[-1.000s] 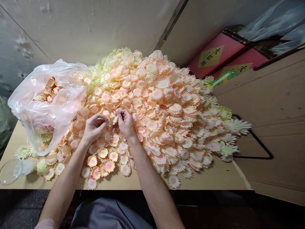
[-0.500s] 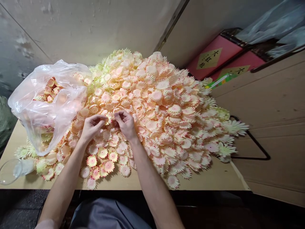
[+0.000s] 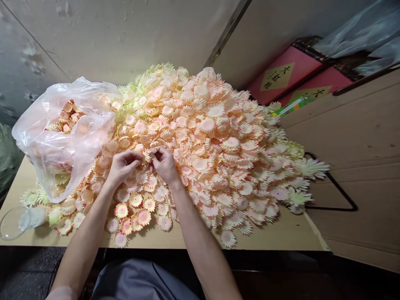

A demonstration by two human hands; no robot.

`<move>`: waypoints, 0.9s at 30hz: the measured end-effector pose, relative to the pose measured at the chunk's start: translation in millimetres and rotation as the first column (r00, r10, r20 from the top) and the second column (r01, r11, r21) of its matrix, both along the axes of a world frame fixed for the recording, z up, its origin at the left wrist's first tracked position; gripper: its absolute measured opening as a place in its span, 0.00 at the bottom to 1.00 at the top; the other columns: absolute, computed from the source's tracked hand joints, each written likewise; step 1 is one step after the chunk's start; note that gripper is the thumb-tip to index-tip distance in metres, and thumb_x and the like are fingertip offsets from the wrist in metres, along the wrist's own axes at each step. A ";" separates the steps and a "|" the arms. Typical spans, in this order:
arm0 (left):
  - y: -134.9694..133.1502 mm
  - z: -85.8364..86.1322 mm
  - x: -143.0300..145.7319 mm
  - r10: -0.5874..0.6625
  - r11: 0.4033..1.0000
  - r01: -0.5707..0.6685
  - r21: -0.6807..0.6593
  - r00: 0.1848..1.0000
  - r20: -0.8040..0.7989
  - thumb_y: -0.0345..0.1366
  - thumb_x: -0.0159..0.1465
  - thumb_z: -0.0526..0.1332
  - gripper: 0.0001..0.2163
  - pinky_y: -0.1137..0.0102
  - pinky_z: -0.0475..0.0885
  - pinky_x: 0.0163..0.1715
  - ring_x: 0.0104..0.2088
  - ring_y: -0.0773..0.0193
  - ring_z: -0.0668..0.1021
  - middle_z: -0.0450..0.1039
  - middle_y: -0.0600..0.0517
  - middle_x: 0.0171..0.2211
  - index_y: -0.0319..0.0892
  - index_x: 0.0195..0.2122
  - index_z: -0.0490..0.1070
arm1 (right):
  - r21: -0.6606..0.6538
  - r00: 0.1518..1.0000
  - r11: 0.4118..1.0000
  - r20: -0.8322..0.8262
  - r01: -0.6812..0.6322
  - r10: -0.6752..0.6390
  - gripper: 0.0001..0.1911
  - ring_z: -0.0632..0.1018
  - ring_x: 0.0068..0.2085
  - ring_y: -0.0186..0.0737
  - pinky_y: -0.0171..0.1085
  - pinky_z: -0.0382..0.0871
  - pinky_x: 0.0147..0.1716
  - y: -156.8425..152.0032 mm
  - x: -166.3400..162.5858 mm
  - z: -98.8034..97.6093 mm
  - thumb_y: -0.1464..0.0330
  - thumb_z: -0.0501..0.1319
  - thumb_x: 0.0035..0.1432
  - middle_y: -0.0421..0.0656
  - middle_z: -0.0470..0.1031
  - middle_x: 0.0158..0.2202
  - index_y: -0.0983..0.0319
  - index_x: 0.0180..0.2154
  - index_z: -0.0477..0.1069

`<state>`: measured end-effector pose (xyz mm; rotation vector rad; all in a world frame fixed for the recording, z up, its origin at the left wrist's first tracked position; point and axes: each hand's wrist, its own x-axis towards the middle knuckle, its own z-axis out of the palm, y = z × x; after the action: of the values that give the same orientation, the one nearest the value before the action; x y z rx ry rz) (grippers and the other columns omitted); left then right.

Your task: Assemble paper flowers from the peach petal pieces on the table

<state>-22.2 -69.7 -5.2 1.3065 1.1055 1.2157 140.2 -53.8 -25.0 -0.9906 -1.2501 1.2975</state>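
My left hand is closed in a pinch on a small artificial flower, pale yellow with pink-tipped petals, held low over a large pile of similar flowers. Close on its other side, my right hand has thumb and finger pinched together at the flower's right edge. Whatever lies between those right fingertips is too small to make out. Below my wrists, several round flower pieces with deeper red edges lie face up near the table's front.
A translucent plastic bag of more flower pieces stands at left. At the front left corner a clear cup lies beside the pile. Cardboard borders the right side, with red boxes behind. A wall closes off the back.
My right fingertips, slightly apart from the flower before, have come up against its edge. The left hand has moved a little to the right with the flower; the view has shifted slightly.
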 end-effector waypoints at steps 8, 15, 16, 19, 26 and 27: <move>-4.6 3.6 -3.9 -0.085 0.995 0.084 -0.053 0.996 -0.033 0.35 0.51 0.71 0.07 0.73 0.75 0.30 0.26 0.66 0.79 0.80 0.49 0.26 0.37 0.27 0.79 | -0.061 0.970 0.976 -0.115 0.208 -0.214 0.21 0.73 0.17 0.30 0.28 0.66 0.12 8.3 15.8 2.6 0.49 0.61 0.58 0.34 0.75 0.25 0.56 0.35 0.57; -1.1 -1.8 -6.9 0.033 0.999 -0.032 -0.032 0.999 0.017 0.39 0.53 0.71 0.11 0.75 0.74 0.34 0.30 0.68 0.79 0.80 0.50 0.31 0.38 0.33 0.78 | -0.023 0.976 0.983 -0.116 0.184 -0.185 0.25 0.67 0.13 0.27 0.28 0.59 0.11 3.7 19.3 10.7 0.53 0.68 0.53 0.29 0.71 0.21 0.55 0.43 0.57; -0.8 -1.9 -6.6 0.042 0.999 -0.041 -0.032 0.999 0.018 0.40 0.53 0.72 0.11 0.75 0.75 0.34 0.30 0.67 0.79 0.80 0.50 0.31 0.38 0.33 0.78 | -0.011 0.978 0.985 -0.118 0.172 -0.172 0.23 0.66 0.13 0.27 0.28 0.58 0.11 2.8 19.4 11.0 0.53 0.68 0.53 0.29 0.70 0.21 0.56 0.41 0.59; -0.9 -1.1 -4.6 0.066 0.997 -0.065 -0.042 0.998 0.017 0.43 0.53 0.72 0.13 0.74 0.75 0.33 0.30 0.66 0.79 0.79 0.50 0.30 0.38 0.33 0.79 | 0.044 0.995 0.997 -0.083 0.064 -0.060 0.18 0.65 0.16 0.26 0.29 0.59 0.14 0.1 19.8 10.5 0.54 0.69 0.52 0.32 0.67 0.20 0.59 0.33 0.66; -1.9 0.2 0.0 0.063 0.998 -0.063 -0.012 0.998 0.001 0.45 0.51 0.73 0.15 0.72 0.74 0.32 0.30 0.65 0.78 0.79 0.48 0.31 0.37 0.30 0.80 | 0.010 0.999 1.000 -0.036 0.005 -0.005 0.17 0.64 0.17 0.27 0.31 0.58 0.16 -1.6 19.5 9.2 0.54 0.69 0.52 0.35 0.69 0.21 0.60 0.32 0.72; -1.9 0.5 0.5 0.067 0.998 -0.067 -0.007 0.998 0.003 0.44 0.50 0.73 0.15 0.72 0.75 0.33 0.31 0.64 0.79 0.79 0.48 0.32 0.37 0.29 0.79 | 0.002 0.999 1.000 -0.046 0.012 -0.012 0.17 0.63 0.17 0.27 0.31 0.57 0.15 -1.6 19.9 9.6 0.53 0.68 0.53 0.35 0.68 0.20 0.60 0.30 0.71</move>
<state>-21.7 -71.6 -4.7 1.2704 1.1578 1.2618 160.1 -55.4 -15.4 -0.9603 -1.2081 1.3026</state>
